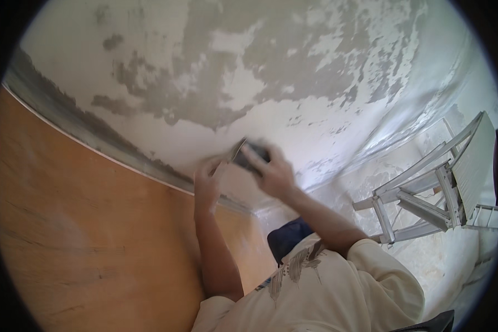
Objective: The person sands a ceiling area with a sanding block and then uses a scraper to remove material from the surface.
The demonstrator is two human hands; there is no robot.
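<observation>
Plaster (282, 72) in grey-white patches, ladder (449, 193) at right

I'm getting a moderately bright feed, strongest at the right, where a cool, bluish-white glare washes out the lower part of the patchy plaster (315, 77). The orange-brown surface (94, 221) at left reads warmer and duller, with a soft-edged shadow beside the left forearm (218, 252). The left grip (207, 180) comes through slightly blurred, the right grip (275, 176) plainly smeared, and the dark pad (253, 159) there loses its outline. Fine detail looks soft to me throughout. My fisheye bows the stepladder (423, 210) and the plaster's long edge, while black rings the rim and swallows the corners
</observation>
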